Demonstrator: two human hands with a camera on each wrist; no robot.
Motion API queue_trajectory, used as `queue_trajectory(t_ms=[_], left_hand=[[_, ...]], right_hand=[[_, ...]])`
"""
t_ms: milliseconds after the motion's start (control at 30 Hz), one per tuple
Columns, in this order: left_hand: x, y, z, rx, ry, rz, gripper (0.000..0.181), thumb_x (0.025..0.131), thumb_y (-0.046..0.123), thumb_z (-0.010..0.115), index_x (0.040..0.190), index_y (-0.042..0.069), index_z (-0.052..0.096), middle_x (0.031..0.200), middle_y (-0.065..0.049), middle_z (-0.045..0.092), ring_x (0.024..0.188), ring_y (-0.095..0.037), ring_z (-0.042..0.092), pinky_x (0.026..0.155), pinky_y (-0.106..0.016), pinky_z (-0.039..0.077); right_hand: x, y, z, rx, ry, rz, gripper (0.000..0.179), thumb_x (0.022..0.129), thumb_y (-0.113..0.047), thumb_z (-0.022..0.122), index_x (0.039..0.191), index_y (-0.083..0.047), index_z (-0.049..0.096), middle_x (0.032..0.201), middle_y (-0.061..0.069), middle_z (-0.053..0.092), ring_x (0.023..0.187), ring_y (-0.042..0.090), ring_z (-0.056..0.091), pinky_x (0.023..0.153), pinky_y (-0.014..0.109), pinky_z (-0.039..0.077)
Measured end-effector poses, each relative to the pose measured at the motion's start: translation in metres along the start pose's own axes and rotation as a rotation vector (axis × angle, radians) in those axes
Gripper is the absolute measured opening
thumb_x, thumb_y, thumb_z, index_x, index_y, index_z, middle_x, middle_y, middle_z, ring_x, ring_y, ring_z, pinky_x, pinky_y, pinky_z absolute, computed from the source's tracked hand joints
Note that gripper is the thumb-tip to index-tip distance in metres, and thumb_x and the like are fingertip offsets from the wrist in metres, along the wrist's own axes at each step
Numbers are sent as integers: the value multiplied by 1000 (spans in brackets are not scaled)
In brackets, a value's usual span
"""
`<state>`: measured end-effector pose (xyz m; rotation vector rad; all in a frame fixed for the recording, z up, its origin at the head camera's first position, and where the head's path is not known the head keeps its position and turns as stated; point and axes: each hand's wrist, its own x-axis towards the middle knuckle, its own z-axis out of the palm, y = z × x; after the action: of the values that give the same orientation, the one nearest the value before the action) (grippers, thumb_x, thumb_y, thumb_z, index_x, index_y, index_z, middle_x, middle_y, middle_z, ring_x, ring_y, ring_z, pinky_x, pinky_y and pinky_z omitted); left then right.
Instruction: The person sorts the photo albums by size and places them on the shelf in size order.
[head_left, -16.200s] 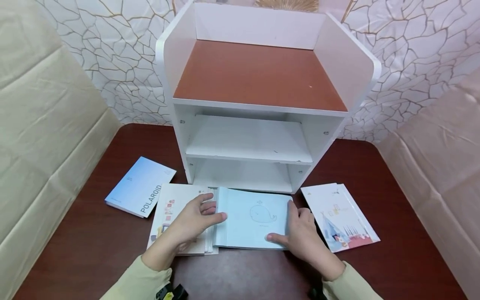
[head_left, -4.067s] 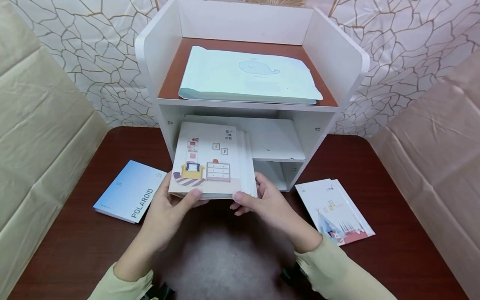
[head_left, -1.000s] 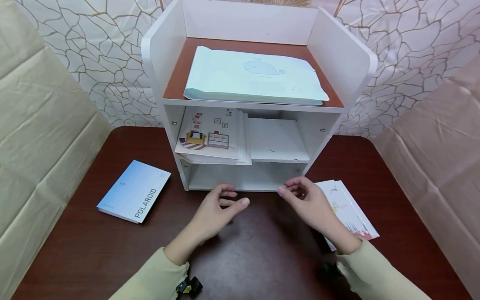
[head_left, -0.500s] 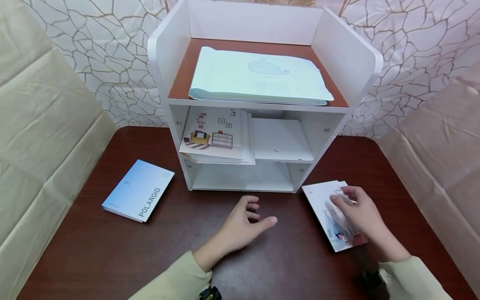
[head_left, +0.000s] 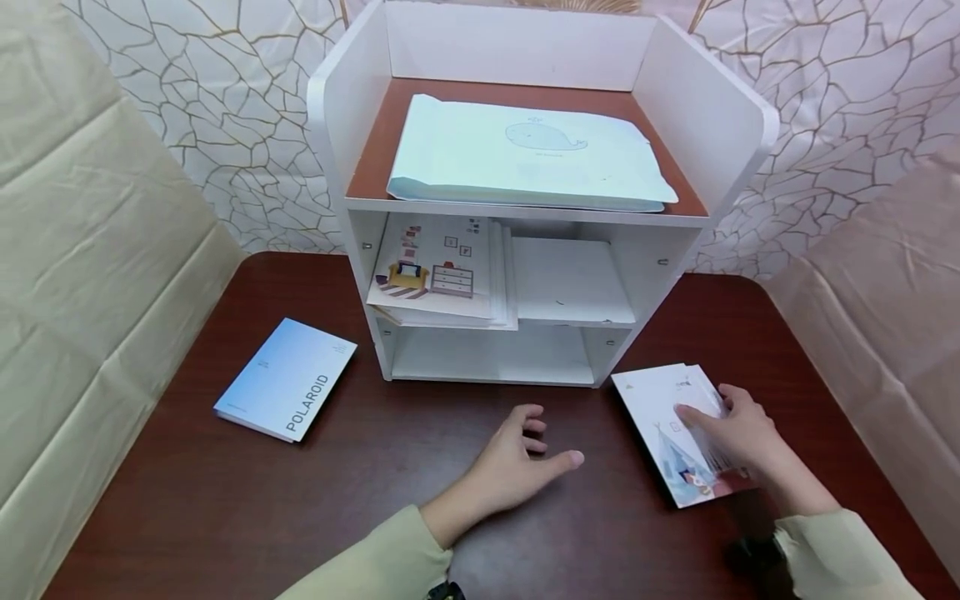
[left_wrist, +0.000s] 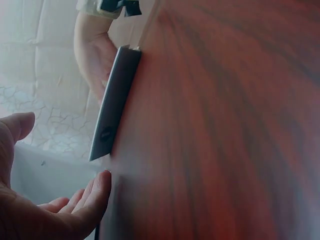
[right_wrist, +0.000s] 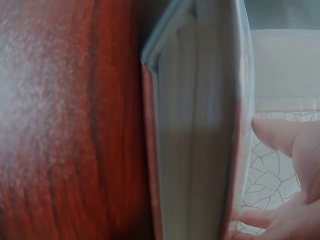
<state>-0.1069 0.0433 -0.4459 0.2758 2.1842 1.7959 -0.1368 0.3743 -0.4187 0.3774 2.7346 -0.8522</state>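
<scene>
My right hand (head_left: 738,429) is at a white book (head_left: 660,417) with a tent picture, lying on the table at the right. Its thumb lies on the cover and its fingers reach round the right edge. In the right wrist view the book's thick page block (right_wrist: 192,130) fills the middle, with the thumb against the cover. My left hand (head_left: 513,462) hovers over the table in front of the shelf, fingers loosely bent, holding nothing. In the left wrist view its fingertips point toward the dark side of the book (left_wrist: 117,102).
A white shelf unit (head_left: 525,212) stands at the back. A pale whale-cover book (head_left: 525,158) lies on its top; several white books (head_left: 438,275) lie on the middle shelf's left, slightly past its front edge. A blue POLAROID book (head_left: 288,379) lies on the table's left.
The whale-cover book and the white stack went from the table onto the shelf unit. Since then my right hand has moved right onto the tent-picture book; my left hand has drifted right.
</scene>
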Motion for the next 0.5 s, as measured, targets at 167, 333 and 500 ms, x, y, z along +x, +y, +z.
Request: queue_trajectory(t_ms=[167, 333, 500], left_hand=[[6, 4, 30, -33, -4, -42, 81, 78, 35, 81, 140, 3, 41, 125, -11, 58, 100, -17, 63, 82, -30, 51], [8, 11, 69, -71, -33, -60, 75, 79, 27, 82, 138, 3, 44, 122, -6, 61, 97, -10, 64, 79, -21, 49], [8, 13, 89, -104, -82, -65, 71, 80, 22, 80, 138, 3, 45, 120, 0, 61, 97, -6, 63, 78, -19, 49]], right_hand=[[-1, 0, -2, -57, -10, 38, 115, 83, -68, 57, 144, 18, 9, 132, 46, 25, 114, 54, 33, 92, 67, 34], [-3, -3, -4, -81, -26, 63, 120, 80, -72, 57, 144, 18, 8, 132, 47, 22, 114, 57, 29, 90, 70, 33], [-5, -6, -2, -78, -30, 55, 121, 80, -70, 59, 143, 19, 7, 133, 48, 19, 118, 60, 24, 91, 71, 32]])
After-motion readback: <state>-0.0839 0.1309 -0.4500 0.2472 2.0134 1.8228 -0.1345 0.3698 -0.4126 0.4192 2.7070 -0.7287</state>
